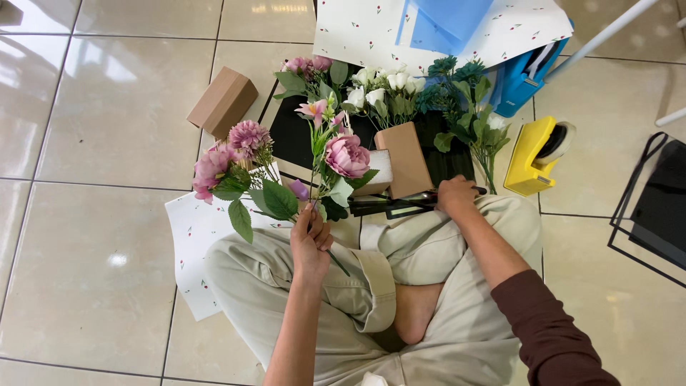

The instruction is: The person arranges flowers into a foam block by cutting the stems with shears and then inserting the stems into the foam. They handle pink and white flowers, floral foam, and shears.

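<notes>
Left hand (310, 236) pinched round stems of pink flower bunch (286, 168); stems run near-to-far, blooms pointing far and fanning left. Right hand (457, 194) closed over black scissors (400, 204) lying left-right, beside brown box (405, 159).

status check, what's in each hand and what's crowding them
Left hand shut on pink flower stems. Right hand on black scissors. Brown box and white block close in front.

Glossy tiled floor (93, 129), matt cardboard boxes (223, 101), fabric-like flowers (347, 155) (plastic stems), shiny yellow plastic tape dispenser (530, 156)
</notes>
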